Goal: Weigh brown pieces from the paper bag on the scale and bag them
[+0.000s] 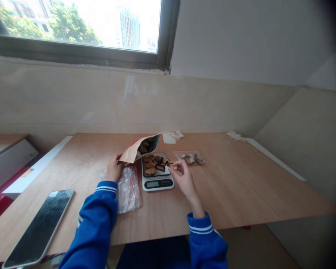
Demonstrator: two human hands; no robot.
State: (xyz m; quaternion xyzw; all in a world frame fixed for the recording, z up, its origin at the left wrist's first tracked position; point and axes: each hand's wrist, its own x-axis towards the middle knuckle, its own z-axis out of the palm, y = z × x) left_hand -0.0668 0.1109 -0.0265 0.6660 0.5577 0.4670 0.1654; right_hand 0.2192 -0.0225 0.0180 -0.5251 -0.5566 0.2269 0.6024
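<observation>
My left hand [114,168] is closed on the lower left edge of a brown paper pouch [131,150], tilted with its mouth facing right and dried brown slices showing inside. Beside it stands a small white digital scale [158,188] with a lit display. Several curled, dark-edged dried slices [150,170] lie on the scale's plate. At the plate's right edge, my right hand [183,177] pinches one dried slice [173,166] between thumb and fingers. Clear zip bags [128,192] with red seal lines lie under and in front of my left hand.
A clear bag with dried pieces [192,158] lies right of the scale. White paper [168,138] and a crumpled tissue [176,135] are at the back edge. A large phone [40,228] lies at front left. The wooden table [240,186] meets a tiled wall below a window.
</observation>
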